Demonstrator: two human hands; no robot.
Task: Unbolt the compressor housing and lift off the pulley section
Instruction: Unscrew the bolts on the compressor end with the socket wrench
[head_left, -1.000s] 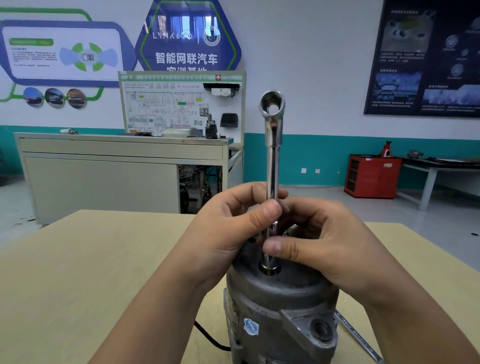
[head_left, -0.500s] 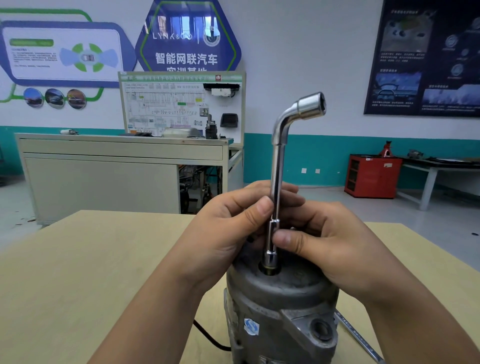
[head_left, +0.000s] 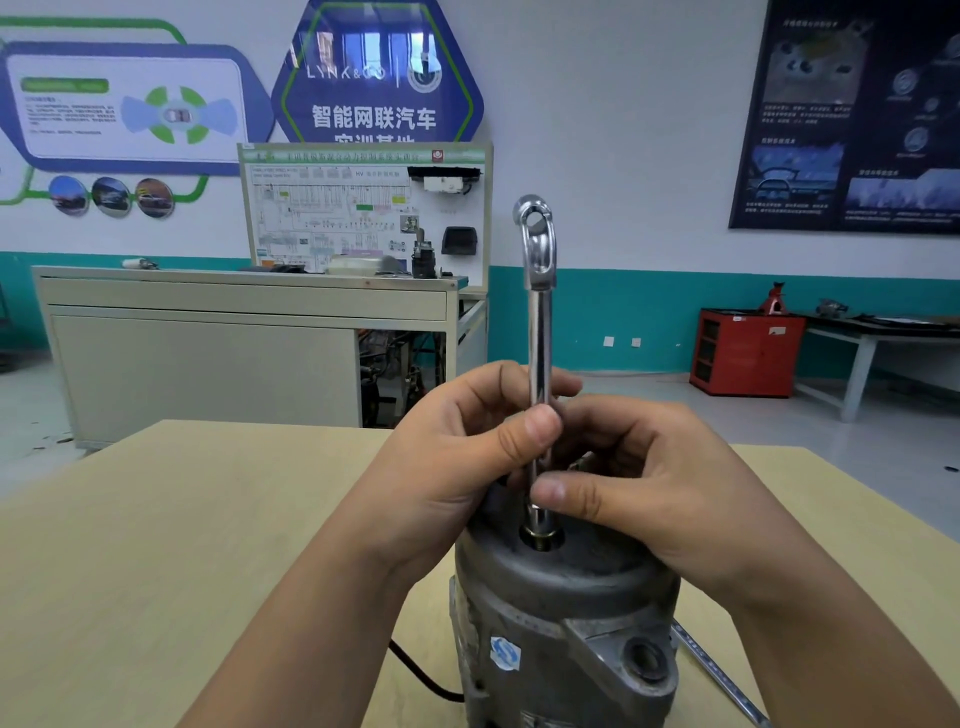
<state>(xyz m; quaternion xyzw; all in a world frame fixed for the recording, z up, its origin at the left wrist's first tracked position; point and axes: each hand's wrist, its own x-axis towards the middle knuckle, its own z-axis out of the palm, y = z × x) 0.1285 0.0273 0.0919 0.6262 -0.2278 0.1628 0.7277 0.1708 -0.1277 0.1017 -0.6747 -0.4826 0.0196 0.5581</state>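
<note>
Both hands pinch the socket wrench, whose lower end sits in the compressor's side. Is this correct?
No: the head view shows the socket wrench seated in the top of the compressor, not its side. The left hand and right hand pinch it.

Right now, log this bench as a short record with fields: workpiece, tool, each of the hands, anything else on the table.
workpiece: compressor housing, standing on end on the table
tool: L-shaped socket wrench, upright, lower end seated in the recess on top of the housing
left hand: grips the wrench shaft
right hand: pinches the shaft lower down, just above the housing
also on table: black cable; metal rod
</note>
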